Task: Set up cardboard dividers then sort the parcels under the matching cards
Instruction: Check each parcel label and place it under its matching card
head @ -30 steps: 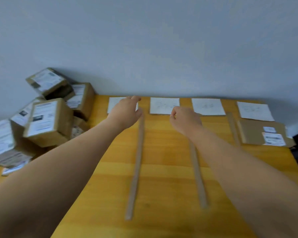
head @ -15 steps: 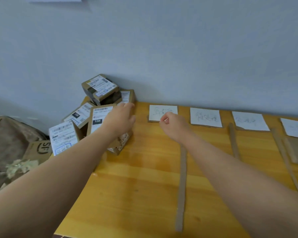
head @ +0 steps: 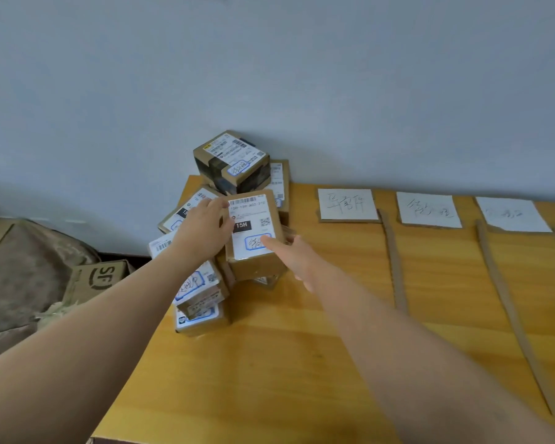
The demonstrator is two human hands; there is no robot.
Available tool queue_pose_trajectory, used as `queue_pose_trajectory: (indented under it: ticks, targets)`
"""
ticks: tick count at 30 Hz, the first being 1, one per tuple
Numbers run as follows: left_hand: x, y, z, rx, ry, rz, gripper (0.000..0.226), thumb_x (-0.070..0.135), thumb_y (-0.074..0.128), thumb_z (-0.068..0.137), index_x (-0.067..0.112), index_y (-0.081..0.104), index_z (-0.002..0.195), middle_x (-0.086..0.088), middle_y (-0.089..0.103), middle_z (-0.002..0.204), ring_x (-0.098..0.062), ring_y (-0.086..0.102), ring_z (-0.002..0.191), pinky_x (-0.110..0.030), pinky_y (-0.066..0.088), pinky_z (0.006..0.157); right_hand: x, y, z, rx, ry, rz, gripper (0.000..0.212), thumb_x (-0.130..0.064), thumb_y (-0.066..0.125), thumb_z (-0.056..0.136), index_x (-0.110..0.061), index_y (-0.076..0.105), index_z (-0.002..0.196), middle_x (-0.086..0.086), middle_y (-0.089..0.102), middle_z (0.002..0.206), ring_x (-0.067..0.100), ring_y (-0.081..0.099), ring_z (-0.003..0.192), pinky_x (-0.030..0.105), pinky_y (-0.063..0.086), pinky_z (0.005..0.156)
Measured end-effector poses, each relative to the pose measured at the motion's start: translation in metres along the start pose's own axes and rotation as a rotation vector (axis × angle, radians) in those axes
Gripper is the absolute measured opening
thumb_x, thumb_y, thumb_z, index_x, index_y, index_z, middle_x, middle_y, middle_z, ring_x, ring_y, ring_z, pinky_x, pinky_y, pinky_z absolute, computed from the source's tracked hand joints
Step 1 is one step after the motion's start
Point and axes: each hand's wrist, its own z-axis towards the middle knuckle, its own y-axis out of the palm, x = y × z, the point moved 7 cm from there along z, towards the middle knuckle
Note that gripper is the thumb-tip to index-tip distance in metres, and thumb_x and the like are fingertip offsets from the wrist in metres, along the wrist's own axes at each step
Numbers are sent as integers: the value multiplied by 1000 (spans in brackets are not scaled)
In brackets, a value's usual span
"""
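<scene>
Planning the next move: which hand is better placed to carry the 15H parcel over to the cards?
Probably the right hand: it grips the 15H parcel on the side nearest the cards. The left hand holds the far side, away from them.

Brown parcels with white, blue-marked labels are seen on a yellow wood-grain tabletop, beside white cards and brown dividers.
</scene>
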Motion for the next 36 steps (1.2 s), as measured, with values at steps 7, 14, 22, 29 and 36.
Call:
queue_pose_trajectory:
  ticks: [7,14,22,29,36]
  targets:
    - [-4,14,1,-94,30,-128,38,34,50,96,20,48,131,-5,56,128,-25,56,114,-36,46,88,18,-12,5,56,-30,175,73,-34,75,82,-14,33,138,6,65,124,20,63,109,42,46,103]
    - [2,27,-12,-218,17,-177,45,27,54,95,18,39,137,-3,61,129,-20,60,110,-30,52,78,36,3,1,6,22,267,67,-32,67,86,-21,33,143,7,56,123,35,50,122,52,31,112]
    - [16,30,-27,-281,-44,-751,65,45,64,86,23,36,140,1,59,124,-16,61,108,-39,51,95,25,-35,-44,56,-339,421,51,-3,53,91,-15,35,137,-15,72,95,12,63,103,44,42,108]
    - [40,54,-43,-442,-100,-963,64,51,62,84,25,39,137,0,63,123,-17,61,112,-43,47,101,31,-57,-60,59,-359,549,53,2,49,90,-22,37,135,6,69,109,21,63,107,41,44,106]
    - [63,60,-47,-461,-97,-1022,62,44,63,85,24,36,138,0,66,118,-15,65,103,-28,52,77,39,-76,-69,60,-362,559,66,-14,59,72,-26,39,135,1,72,107,22,61,113,41,43,106]
